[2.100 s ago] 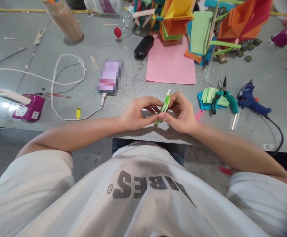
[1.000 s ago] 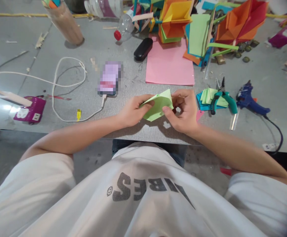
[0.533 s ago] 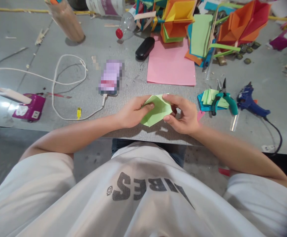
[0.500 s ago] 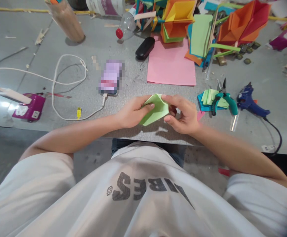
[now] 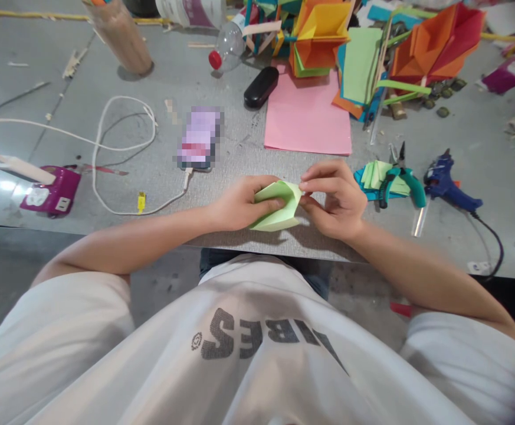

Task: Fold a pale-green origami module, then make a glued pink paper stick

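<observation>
A light green folded paper (image 5: 279, 215) is held above the table's front edge, its sides bent up around a hollow. My left hand (image 5: 239, 203) grips its left part, with the thumb inside the fold and the fingers behind. At the paper's right corner, my right hand (image 5: 339, 200) pinches the edge between thumb and fingertips. To the right of that hand lie small green and blue paper pieces (image 5: 374, 177) with teal-handled pliers (image 5: 402, 180) on top. A blue glue gun (image 5: 452, 183) rests farther right.
Pink paper (image 5: 308, 121) and a black case (image 5: 261, 87) lie beyond my hands. A phone (image 5: 199, 136) with a white cable (image 5: 151, 212) is at the left, near a purple power socket (image 5: 56, 192). Orange and yellow folded paper shapes (image 5: 321, 35) and a plastic bottle (image 5: 230, 44) stand at the back.
The green paper has opened into a more hollow shape and tilted. My right hand has shifted slightly right, its fingers now pinching the paper's right corner.
</observation>
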Motion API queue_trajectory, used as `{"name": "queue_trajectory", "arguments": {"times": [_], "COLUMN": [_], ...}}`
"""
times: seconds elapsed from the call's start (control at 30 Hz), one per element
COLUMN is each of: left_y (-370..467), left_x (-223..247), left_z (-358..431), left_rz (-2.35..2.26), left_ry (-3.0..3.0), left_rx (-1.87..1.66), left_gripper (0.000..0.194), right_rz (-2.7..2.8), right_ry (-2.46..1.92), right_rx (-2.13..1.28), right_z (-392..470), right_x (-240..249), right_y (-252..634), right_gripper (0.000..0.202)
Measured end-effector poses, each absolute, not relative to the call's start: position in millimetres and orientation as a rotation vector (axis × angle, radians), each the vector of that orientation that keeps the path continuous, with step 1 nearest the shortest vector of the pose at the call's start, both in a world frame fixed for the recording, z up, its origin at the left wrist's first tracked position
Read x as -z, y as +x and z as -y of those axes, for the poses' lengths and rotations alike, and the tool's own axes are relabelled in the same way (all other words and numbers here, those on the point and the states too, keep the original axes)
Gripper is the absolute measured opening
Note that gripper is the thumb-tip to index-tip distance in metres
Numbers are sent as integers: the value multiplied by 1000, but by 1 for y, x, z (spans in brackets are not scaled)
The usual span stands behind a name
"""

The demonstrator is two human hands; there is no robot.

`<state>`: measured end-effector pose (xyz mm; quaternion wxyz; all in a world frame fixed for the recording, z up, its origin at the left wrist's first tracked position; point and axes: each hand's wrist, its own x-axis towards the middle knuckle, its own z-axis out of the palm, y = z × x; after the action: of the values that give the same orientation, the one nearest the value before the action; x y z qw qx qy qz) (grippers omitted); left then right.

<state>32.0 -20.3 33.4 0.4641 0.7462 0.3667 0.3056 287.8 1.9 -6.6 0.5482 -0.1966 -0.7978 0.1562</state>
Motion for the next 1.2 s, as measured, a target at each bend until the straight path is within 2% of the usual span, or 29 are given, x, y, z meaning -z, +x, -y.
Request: {"name": "queue_trajectory", "arguments": {"times": [0.33,0.6,0.8,1.2], "left_y": [32,32,30,30], "left_x": [-31,-31,-32,-30], "left_z": [20,22,24,24], "left_rz": [-886,-889,-883,-917], "left_ry": [1736,1721,1751,1818], "left_rx": [-725,-746,-773,-721], "left_gripper": [24,19,24,32], "right_rz": [1976,2011,2059,2096], "right_ry": [-413,-500,-384,-404], "right_rx": [-404,-359,-267,-356], "right_z": [1,0,1,2], "right_x": [3,3,2,-4], "right_y": [289,293,293,294], "right_gripper": [37,15,29,16]}}
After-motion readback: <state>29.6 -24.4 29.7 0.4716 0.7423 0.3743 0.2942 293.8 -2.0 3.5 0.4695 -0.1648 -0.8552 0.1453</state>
